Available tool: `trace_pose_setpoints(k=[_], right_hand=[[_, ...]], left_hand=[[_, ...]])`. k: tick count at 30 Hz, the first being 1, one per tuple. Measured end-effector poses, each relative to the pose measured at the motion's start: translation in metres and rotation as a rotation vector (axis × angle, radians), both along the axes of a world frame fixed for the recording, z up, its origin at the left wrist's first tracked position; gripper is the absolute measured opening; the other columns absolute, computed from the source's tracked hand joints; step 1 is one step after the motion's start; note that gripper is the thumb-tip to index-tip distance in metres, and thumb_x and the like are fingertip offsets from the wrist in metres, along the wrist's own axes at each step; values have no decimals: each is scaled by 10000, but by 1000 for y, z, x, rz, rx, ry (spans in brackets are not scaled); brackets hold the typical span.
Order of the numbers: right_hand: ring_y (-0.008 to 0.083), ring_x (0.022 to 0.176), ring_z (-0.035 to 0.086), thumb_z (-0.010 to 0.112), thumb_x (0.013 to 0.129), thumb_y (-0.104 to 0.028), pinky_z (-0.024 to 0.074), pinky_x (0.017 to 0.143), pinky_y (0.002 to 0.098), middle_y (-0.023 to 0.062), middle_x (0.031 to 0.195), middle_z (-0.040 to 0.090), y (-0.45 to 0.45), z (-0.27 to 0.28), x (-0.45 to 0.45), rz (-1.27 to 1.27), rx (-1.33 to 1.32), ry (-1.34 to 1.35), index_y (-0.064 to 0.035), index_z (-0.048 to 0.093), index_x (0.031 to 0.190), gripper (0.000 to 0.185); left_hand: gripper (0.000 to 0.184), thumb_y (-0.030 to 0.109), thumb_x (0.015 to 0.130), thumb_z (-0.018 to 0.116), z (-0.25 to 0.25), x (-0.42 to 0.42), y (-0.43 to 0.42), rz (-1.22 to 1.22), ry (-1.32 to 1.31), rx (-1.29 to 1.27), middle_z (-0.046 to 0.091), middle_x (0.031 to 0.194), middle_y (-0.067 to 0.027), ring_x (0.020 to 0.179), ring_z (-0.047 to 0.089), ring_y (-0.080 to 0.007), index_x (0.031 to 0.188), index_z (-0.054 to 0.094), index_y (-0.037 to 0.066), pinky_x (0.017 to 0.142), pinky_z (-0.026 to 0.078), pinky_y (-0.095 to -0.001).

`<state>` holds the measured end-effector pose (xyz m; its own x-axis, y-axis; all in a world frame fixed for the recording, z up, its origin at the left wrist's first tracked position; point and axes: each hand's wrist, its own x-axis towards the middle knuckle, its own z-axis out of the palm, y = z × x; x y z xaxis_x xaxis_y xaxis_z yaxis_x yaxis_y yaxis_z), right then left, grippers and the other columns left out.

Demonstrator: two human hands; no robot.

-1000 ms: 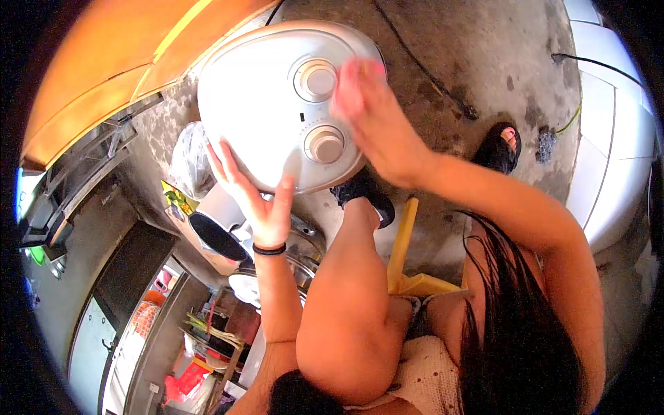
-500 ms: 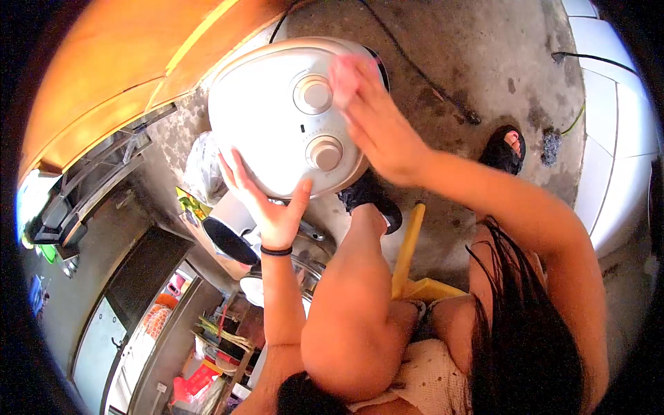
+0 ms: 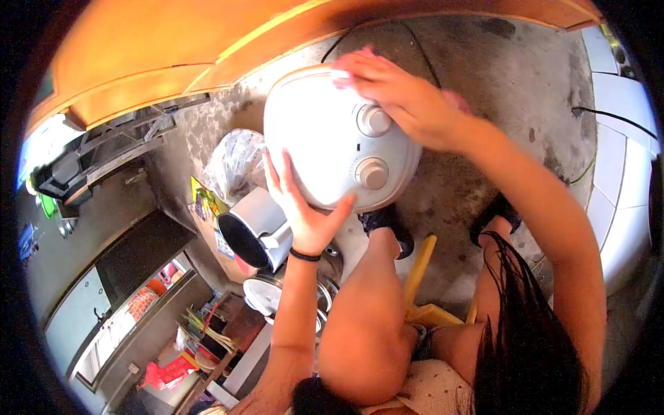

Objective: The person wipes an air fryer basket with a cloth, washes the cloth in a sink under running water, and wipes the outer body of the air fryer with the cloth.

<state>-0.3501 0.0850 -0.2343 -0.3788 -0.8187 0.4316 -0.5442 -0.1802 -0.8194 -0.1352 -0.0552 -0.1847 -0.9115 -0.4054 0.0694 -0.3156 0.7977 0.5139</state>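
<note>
A white rounded appliance (image 3: 311,131) with two beige knobs, the upper one (image 3: 373,120) and the lower one (image 3: 371,173), is in front of me. My left hand (image 3: 304,214) has its fingers spread against the appliance's lower left side, thumb near the lower knob. At the top edge, above the upper knob, my right hand (image 3: 401,97) presses a pink cloth (image 3: 360,62) to the surface, its fingers bent over it. Part of the cloth is hidden under the fingers.
A clear plastic bag (image 3: 237,162) and a white container with a dark opening (image 3: 245,238) stand left of the appliance. A glass lid (image 3: 266,294) lies below them. Orange cabinets (image 3: 152,41) line the top left. A yellow stool leg (image 3: 419,270) is between my legs.
The appliance appears lower and further right in view, with my left hand still against it. My right hand has moved with the cloth from beside the upper knob to the top edge.
</note>
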Motion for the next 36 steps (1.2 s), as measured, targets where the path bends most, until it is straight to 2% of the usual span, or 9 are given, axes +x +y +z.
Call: trace_pose_setpoints(k=[5, 10, 13, 19, 23, 26, 29, 32, 36], right_hand=[[299, 1107, 502, 499, 799, -122, 341, 1011, 390, 156, 1074, 588, -92, 5, -22, 425, -173, 420, 9, 602, 1006, 265], [278, 955, 584, 544, 745, -165, 422, 922, 362, 140, 1016, 612, -133, 31, 9, 436, 459, 432, -4, 615, 946, 268], [257, 1025, 564, 547, 742, -182, 407, 943, 334, 134, 1091, 600, -113, -9, 8, 246, -243, 163, -14, 619, 1032, 342], [250, 1180, 482, 454, 868, -70, 340, 1009, 292, 121, 1284, 509, 9, 20, 5, -49, 206, -204, -59, 527, 1226, 366], [190, 1067, 554, 512, 859, -14, 400, 945, 294, 102, 1220, 558, 84, 4, 15, -157, 568, 122, -95, 530, 1223, 374], [192, 1006, 581, 562, 839, -54, 434, 902, 302, 100, 1166, 585, 125, -2, 5, -284, 826, -347, -74, 514, 1232, 397], [167, 931, 593, 621, 821, -100, 471, 819, 282, 79, 1058, 611, 134, -6, -27, -414, 413, -869, -53, 517, 1206, 401], [142, 865, 573, 682, 779, -188, 468, 753, 273, 72, 941, 625, 87, 17, -44, -801, 190, -939, 22, 551, 1091, 398], [131, 848, 571, 704, 757, -212, 467, 743, 262, 56, 949, 624, 11, 19, -32, -547, 22, -736, -50, 607, 1008, 314]], left_hand=[[1085, 271, 542, 805, 0, 0, 1, 2, 20, -10, 97, 1451, -245, 1328, 165, -378, 1411, 194, 51, 1081, 151, -482], [1116, 303, 509, 825, -6, 2, -1, 9, 62, 13, 96, 1432, -285, 1319, 158, -421, 1413, 212, 76, 1058, 181, -516], [1117, 316, 503, 826, -7, 1, -2, 2, 69, 15, 103, 1431, -285, 1317, 164, -425, 1411, 222, 77, 1057, 185, -517], [1091, 272, 513, 817, -1, 0, -2, 22, 60, 32, 124, 1442, -263, 1326, 173, -401, 1408, 227, 64, 1077, 167, -497], [1108, 284, 499, 829, -1, 0, -2, 26, 71, 24, 117, 1427, -290, 1317, 174, -433, 1409, 233, 76, 1056, 195, -521], [1107, 283, 498, 829, -2, 1, -3, 24, 86, 35, 122, 1423, -293, 1314, 179, -433, 1409, 235, 77, 1055, 198, -522], [1105, 275, 495, 829, -2, 2, -2, 41, 87, 58, 131, 1420, -294, 1309, 189, -431, 1407, 239, 72, 1053, 204, -519], [1081, 273, 516, 818, -1, 1, -1, 40, 85, 64, 127, 1440, -262, 1318, 195, -395, 1406, 240, 70, 1075, 183, -477], [1084, 281, 515, 819, 0, 2, -2, 36, 72, 54, 128, 1439, -260, 1319, 191, -395, 1406, 239, 70, 1074, 184, -479]])
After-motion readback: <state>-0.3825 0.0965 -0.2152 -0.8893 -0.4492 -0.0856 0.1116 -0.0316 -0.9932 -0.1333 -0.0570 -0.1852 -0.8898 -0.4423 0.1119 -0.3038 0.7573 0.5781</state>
